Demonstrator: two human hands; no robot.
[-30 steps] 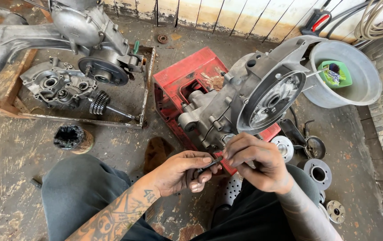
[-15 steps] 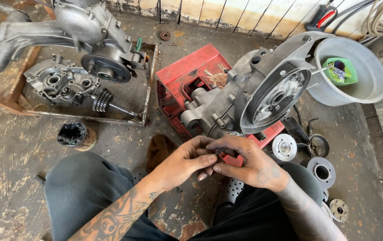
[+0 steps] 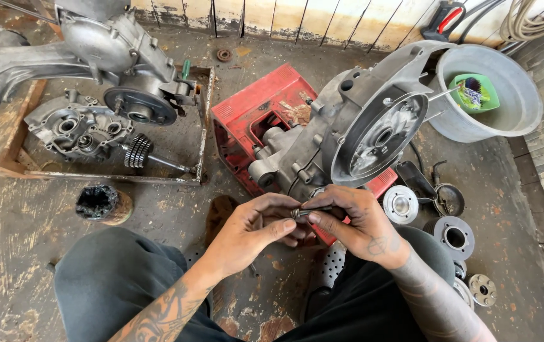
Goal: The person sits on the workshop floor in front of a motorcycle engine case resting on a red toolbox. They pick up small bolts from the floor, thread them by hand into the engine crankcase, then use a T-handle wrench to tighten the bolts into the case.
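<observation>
While you sit on the stained concrete floor (image 3: 25, 266) with your knees spread, your left hand (image 3: 249, 231) and your right hand (image 3: 354, 221) meet just in front of you. Between them you hold a small dark metal pin with a ribbed collar (image 3: 307, 211): the left thumb and forefinger pinch its collared end, and the right fingertips close on the other end, so both hands are gripping the same part. The pin lies roughly level, just below the big grey aluminium engine casing (image 3: 354, 133), which rests tilted on a red metal box (image 3: 253, 111). To your right, near your knee, round steel hubs and discs (image 3: 452, 234) lie on the floor, and farther off stands a grey plastic basin (image 3: 506, 95) with a green tub (image 3: 471, 92) inside. To your left, a shallow rusty tray (image 3: 199, 126) holds a second grey casing half (image 3: 75, 126) and a toothed gear shaft (image 3: 142, 153). A greasy black tin (image 3: 101, 202) stands near your left knee.
</observation>
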